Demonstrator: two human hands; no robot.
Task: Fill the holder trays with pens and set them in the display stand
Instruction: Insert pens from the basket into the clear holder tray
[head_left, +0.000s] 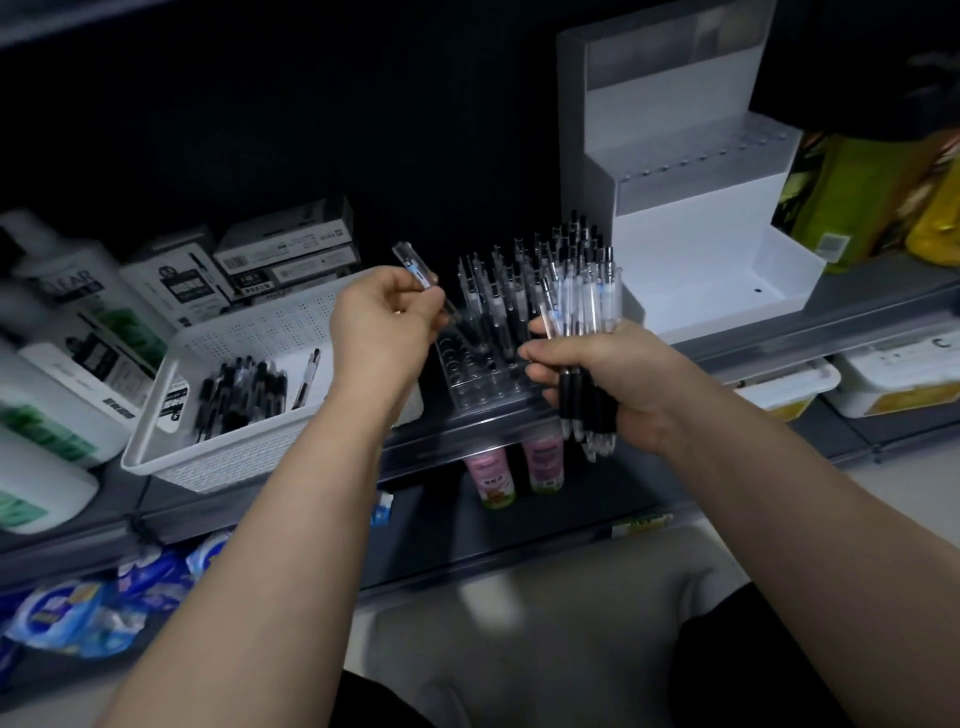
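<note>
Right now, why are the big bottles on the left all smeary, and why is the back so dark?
Head view: the bottles at the left edge are smeared, probably by camera motion; the shelf's back wall gets little light, while the white display stand catches it and looks sharp.

- The white bottles (57, 332) at the left are motion-blurred and cut by the frame edge (label half legible).
- The left hand (379, 327) covers part of its single pen (413, 265).
- The right hand (623, 384) hides the middle of its pen bundle (587, 296) and a near corner of the holder tray (467, 374).
- The top of the display stand (675, 228) is cut off.
</note>
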